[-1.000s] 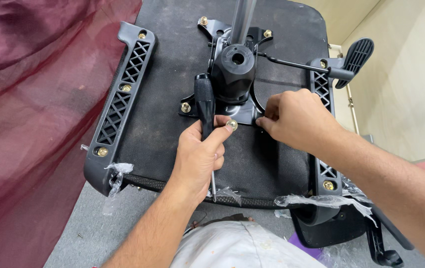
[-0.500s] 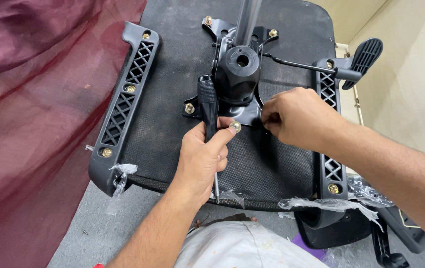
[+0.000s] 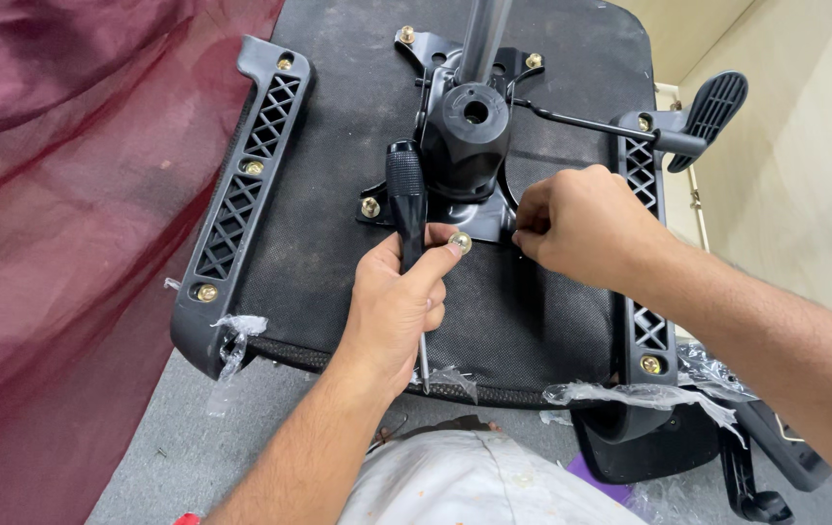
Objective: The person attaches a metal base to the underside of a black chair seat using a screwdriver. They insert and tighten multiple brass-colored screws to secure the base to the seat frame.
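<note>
An upturned black office chair seat (image 3: 338,233) lies before me, its metal tilt mechanism (image 3: 465,136) bolted at the middle. My left hand (image 3: 398,301) grips a black-handled screwdriver (image 3: 406,199) with the handle pointing away and the shaft toward me; its fingertips also pinch a brass bolt (image 3: 459,242). My right hand (image 3: 576,222) is closed at the mechanism plate's near right corner, fingertips pressed on something hidden there. A brass bolt (image 3: 369,206) sits in the plate's near left corner.
Black armrest brackets run along the seat's left side (image 3: 241,194) and right side (image 3: 641,175), each with brass bolts. An adjustment lever (image 3: 712,107) sticks out at the right. Maroon fabric (image 3: 56,194) covers the left. Torn plastic wrap (image 3: 630,394) hangs at the near edge.
The view has shifted slightly. My right hand has stayed at the plate's corner with small finger movement; my left hand still holds the screwdriver and bolt in the same spot.
</note>
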